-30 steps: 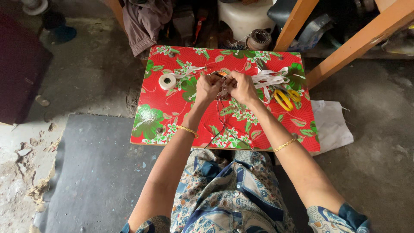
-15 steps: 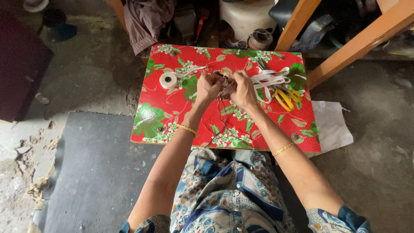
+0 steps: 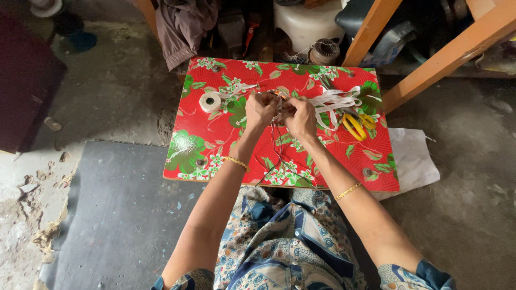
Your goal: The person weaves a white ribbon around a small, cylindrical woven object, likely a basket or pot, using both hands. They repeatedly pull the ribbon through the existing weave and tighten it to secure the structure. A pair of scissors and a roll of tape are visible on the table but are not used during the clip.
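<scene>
Over the middle of a low table covered in red flowered oilcloth (image 3: 204, 145), my left hand (image 3: 260, 110) and my right hand (image 3: 301, 117) are pressed together around a small dark bundle (image 3: 278, 114). Both hands pinch it; what it is made of is too small to tell. Thin dark threads (image 3: 278, 156) hang from it toward my lap. A roll of white tape (image 3: 210, 101) lies left of my left hand. To the right of my right hand lie loose white ribbon strips (image 3: 333, 102) and yellow-handled scissors (image 3: 356, 127).
A white sheet (image 3: 414, 161) lies on the concrete floor under the table's right edge. A dark mat (image 3: 118, 209) covers the floor at left. Orange wooden beams (image 3: 446, 53), a white tub (image 3: 306, 24), a thread spool (image 3: 324, 52) and hanging cloth (image 3: 183, 27) crowd the far side.
My hands stay joined over the table's middle on the small bundle, shifting only slightly. Nothing else on the table has moved.
</scene>
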